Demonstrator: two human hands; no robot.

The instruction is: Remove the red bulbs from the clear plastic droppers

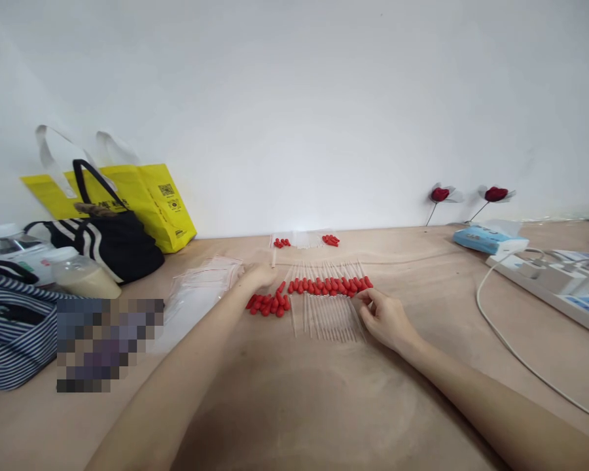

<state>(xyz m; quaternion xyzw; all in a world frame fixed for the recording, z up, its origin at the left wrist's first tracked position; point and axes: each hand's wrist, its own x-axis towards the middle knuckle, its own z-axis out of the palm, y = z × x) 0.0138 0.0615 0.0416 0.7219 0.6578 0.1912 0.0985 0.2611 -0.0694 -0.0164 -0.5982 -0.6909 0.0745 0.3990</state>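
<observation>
A row of thin clear tubes (pixel 324 314) lies on the table, with a line of small red caps (pixel 330 285) across them. A loose heap of red caps (pixel 269 305) sits at the row's left end. My left hand (pixel 258 276) rests just above that heap, fingers curled down toward it; what it holds is hidden. My right hand (pixel 383 316) is at the row's right end, fingertips pinched on a tube next to the last red cap.
Clear plastic bags (pixel 202 288) lie left of the caps. More red caps (pixel 330 240) and tubes sit near the wall. A yellow bag (pixel 142 196), black striped bag (pixel 112 242), bottle (pixel 81 275) stand left. A power strip (pixel 559 281), cable (pixel 500 333) and tissue pack (pixel 488 237) lie right.
</observation>
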